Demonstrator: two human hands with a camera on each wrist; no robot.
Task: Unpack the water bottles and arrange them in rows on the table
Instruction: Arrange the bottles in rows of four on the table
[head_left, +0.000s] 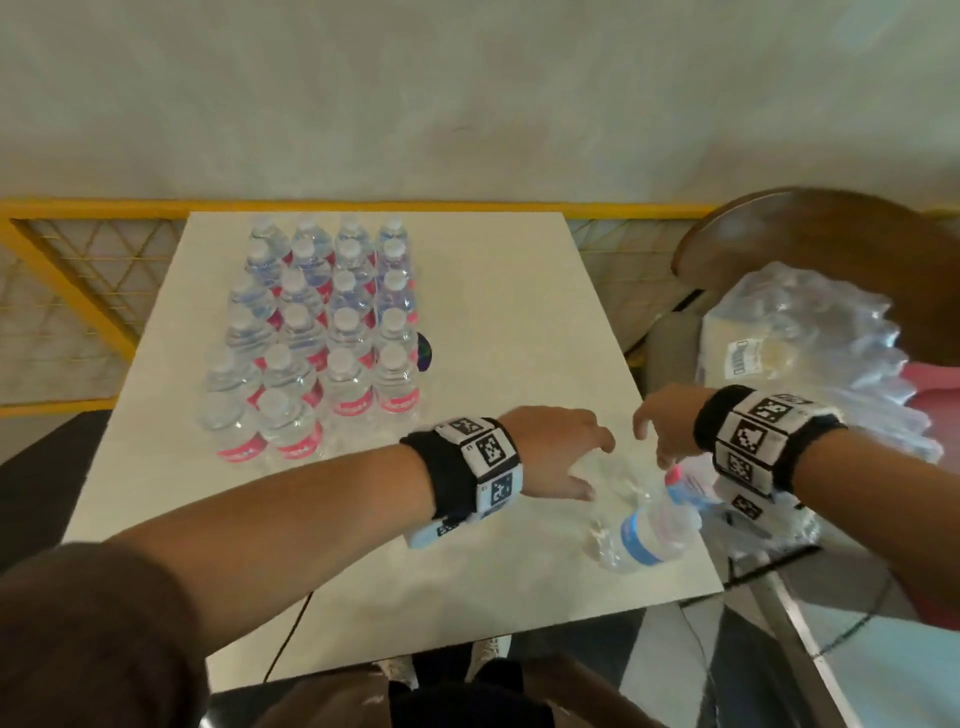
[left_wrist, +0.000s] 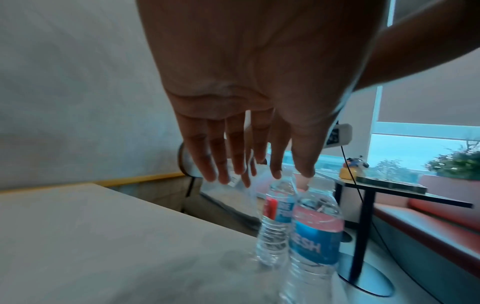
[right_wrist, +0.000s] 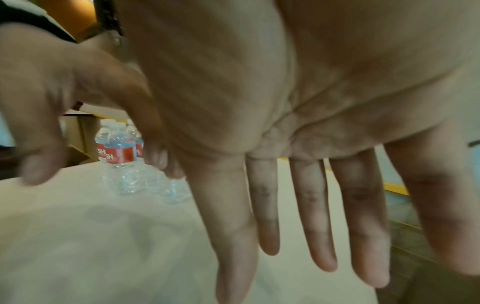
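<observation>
Several clear water bottles (head_left: 317, 338) with pink-red labels stand in rows on the far left of the pale table (head_left: 509, 322); the right wrist view shows them as the bottle rows (right_wrist: 116, 148). Two more bottles stand close together by the table's right edge, a blue-labelled one (head_left: 647, 538) (left_wrist: 315, 238) and one behind it (head_left: 683, 486) (left_wrist: 276, 222). My left hand (head_left: 595, 465) (left_wrist: 246, 174) hovers just over them with straight fingers, holding nothing. My right hand (head_left: 652, 441) (right_wrist: 311, 257) is beside it, palm flat, fingers spread and empty.
Crumpled clear plastic wrap (head_left: 810, 353) lies heaped on a chair with a brown wooden back (head_left: 831, 234), right of the table. A yellow-framed mesh rail (head_left: 78, 270) runs behind the table. A dark round spot (head_left: 425, 352) sits beside the bottle rows.
</observation>
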